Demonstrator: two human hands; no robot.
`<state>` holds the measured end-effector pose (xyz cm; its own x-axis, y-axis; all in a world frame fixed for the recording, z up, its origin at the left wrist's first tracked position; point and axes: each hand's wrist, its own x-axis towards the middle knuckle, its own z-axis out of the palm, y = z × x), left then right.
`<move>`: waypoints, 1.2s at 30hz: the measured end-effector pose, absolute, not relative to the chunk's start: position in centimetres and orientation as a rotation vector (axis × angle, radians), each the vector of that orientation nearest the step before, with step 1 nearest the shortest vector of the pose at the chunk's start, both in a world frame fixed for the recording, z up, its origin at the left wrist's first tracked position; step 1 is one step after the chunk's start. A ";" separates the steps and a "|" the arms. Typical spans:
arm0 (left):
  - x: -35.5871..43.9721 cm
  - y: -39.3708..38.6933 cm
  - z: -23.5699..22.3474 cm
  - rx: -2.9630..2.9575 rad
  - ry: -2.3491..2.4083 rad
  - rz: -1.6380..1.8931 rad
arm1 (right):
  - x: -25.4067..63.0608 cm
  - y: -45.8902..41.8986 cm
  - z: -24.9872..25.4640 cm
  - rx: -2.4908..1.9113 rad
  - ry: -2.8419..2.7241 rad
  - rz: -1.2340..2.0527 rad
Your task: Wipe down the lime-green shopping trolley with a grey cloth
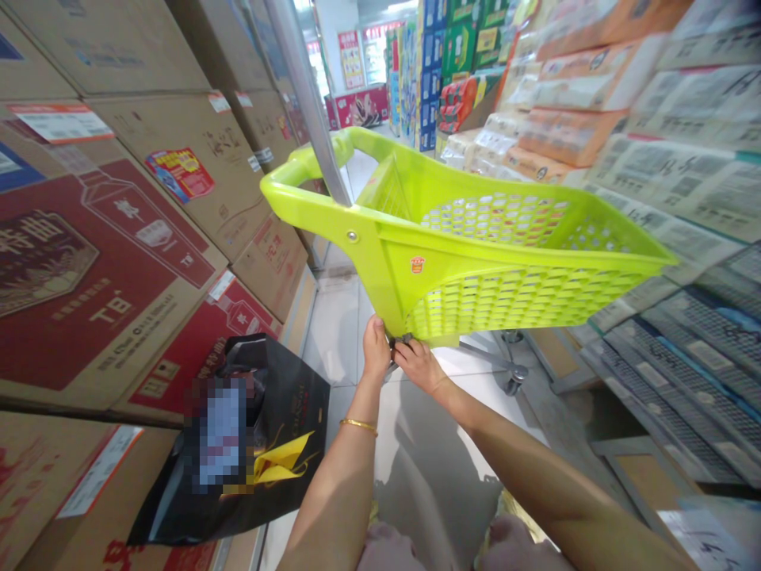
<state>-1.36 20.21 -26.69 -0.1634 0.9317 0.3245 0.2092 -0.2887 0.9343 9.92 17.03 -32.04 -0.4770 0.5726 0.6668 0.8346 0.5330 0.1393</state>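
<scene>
A lime-green plastic shopping cart (392, 246) with a perforated basket stands in front of me, a grey metal pole (309, 95) rising past its handle. Both hands meet low on its near side, just under the basket. My left hand (376, 349) is wrapped round the lower frame there, a gold bangle (358, 427) on its wrist. My right hand (419, 363) has its fingers curled on a small dark part (403, 341) at the same spot, mostly covered by the fingers. Below the basket, to the right, a caster wheel (514, 381) shows on a metal leg.
Stacked cardboard cartons (172, 174) wall the left side. A black shopping bag (291, 444) with a yellow piece stands against them. Packs of paper goods (683, 174) are piled on the right. Pale floor tiles (338, 333) run down the aisle toward more stacked goods (434, 71).
</scene>
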 end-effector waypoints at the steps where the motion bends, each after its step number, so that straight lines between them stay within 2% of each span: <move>1: -1.4 20.2 -26.7 1.490 1.328 1.504 | 9.9 17.1 -31.7 -1.144 -2.205 -0.624; 9: -1.3 20.6 -27.0 1.436 1.229 1.562 | 9.0 18.5 -26.7 -1.204 -1.911 -0.714; 19: -1.3 20.2 -26.4 1.462 1.320 1.521 | 9.9 17.5 -30.2 -1.175 -2.115 -0.663; 27: -1.5 18.8 -26.0 1.469 1.409 1.513 | 9.8 18.1 -24.0 -1.188 -1.961 -0.569; 31: -1.6 18.1 -23.0 1.583 1.487 1.575 | 9.7 18.7 -19.7 -1.177 -1.815 -0.643; 36: -1.2 19.2 -15.8 1.678 1.518 1.782 | 8.7 19.6 -15.5 -1.100 -1.690 -0.637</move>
